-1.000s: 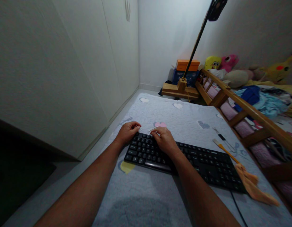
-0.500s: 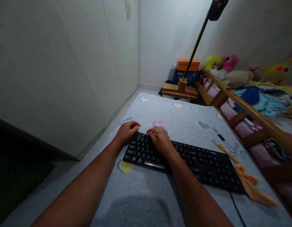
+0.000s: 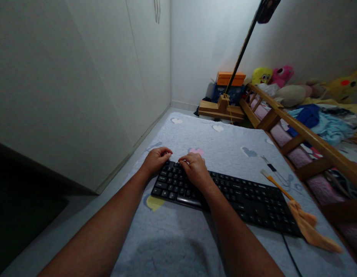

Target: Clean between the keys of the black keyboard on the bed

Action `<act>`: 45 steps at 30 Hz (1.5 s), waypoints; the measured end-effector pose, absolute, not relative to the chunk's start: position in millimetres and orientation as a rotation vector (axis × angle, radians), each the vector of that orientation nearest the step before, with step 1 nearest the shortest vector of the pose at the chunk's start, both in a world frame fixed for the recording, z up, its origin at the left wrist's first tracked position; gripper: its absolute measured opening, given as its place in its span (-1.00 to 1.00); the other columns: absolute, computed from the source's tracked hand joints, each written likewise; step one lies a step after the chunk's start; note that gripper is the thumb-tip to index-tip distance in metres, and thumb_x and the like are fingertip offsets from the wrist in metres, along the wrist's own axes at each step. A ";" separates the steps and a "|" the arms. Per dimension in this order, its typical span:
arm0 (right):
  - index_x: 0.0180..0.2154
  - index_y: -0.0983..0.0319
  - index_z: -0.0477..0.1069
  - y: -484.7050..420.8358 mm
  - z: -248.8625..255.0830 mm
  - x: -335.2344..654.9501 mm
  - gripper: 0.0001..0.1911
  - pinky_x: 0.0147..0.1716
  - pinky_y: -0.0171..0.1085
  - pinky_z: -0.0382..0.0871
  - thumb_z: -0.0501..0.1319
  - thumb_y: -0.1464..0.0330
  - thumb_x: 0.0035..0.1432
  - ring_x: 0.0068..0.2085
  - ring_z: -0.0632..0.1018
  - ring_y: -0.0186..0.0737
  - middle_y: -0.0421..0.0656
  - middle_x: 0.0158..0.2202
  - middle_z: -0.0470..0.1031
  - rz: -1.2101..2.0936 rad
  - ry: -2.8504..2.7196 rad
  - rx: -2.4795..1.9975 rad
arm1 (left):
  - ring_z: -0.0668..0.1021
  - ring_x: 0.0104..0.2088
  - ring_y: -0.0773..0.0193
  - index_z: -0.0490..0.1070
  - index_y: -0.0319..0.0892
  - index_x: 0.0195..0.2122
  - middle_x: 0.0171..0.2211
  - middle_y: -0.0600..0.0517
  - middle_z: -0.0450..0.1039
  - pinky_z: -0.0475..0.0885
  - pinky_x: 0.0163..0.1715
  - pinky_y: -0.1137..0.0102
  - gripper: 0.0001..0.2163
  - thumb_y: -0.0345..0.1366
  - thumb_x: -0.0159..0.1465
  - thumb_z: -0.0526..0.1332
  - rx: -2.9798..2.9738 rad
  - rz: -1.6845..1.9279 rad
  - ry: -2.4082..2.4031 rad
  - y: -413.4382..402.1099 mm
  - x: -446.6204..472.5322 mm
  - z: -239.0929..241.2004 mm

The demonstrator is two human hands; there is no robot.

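A black keyboard (image 3: 253, 200) lies at a slant on the light-blue quilted cover. At its far left corner rests my left hand (image 3: 156, 159), fingers curled, thumb and fingertips drawn together. Whatever may be between those fingertips is hidden. My right hand (image 3: 195, 169) is over the top row of keys, thumb and forefinger pinched near the far edge. A small pale glint shows at that pinch, too small to name. The right wrist and forearm cover some of the middle keys.
Right of the keyboard lie a brush (image 3: 278, 185) with a yellow handle, an orange cloth (image 3: 307, 227) and a thin tool with a black band (image 3: 272, 167). A cable (image 3: 290, 254) runs toward me. A wooden bed rail (image 3: 317, 134) borders the right, a white wardrobe (image 3: 109, 77) the left.
The right fingertips have shifted very slightly at the keyboard's far edge. My left hand keeps its pose, and the keyboard stays in place; the view itself has moved a little.
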State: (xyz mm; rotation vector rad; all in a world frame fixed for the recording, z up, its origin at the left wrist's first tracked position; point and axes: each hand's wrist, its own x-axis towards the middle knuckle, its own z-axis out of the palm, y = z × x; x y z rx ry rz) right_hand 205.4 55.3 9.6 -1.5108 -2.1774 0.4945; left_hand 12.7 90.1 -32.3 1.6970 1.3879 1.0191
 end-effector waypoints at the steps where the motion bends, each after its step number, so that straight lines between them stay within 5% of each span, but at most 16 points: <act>1: -0.19 0.13 0.64 55.6 9.9 204.8 -0.76 -0.06 -0.16 0.25 0.17 0.36 0.32 -0.06 0.49 -0.12 -0.08 -0.17 0.61 0.484 -2.181 -1.520 | 0.38 -0.53 0.31 0.54 -0.20 -0.33 -0.56 0.12 0.37 0.24 -0.49 0.41 -0.78 -0.16 0.17 0.20 1.692 1.021 1.385 90.1 12.8 -32.3; 14: -0.14 0.12 0.63 55.2 6.6 202.1 -0.74 -0.04 -0.14 0.21 0.15 0.32 0.34 -0.03 0.45 -0.09 -0.07 -0.13 0.57 0.418 -2.230 -1.527 | 0.44 -0.48 0.27 0.55 -0.19 -0.30 -0.52 0.09 0.43 0.30 -0.43 0.38 -0.78 -0.16 0.17 0.22 1.696 1.021 1.372 92.0 10.8 -36.9; 24: -0.21 0.15 0.64 56.6 8.6 201.6 -0.78 -0.01 -0.13 0.21 0.20 0.32 0.32 -0.07 0.47 -0.11 -0.07 -0.19 0.58 0.409 -2.128 -1.514 | 0.52 -0.14 0.11 0.60 -0.09 -0.25 -0.25 0.01 0.58 0.37 -0.03 0.23 -0.80 -0.20 0.11 0.32 1.944 0.991 1.253 82.7 10.6 -10.0; 45: -0.19 0.17 0.60 48.6 22.3 216.2 -0.75 0.06 -0.05 0.23 0.15 0.25 0.34 -0.03 0.48 -0.07 -0.05 -0.15 0.59 0.415 -2.032 -1.427 | 0.54 -0.17 0.17 0.57 -0.09 -0.13 -0.29 0.03 0.57 0.42 -0.11 0.28 -0.77 -0.27 0.20 0.25 2.034 1.032 1.242 71.0 19.3 -1.5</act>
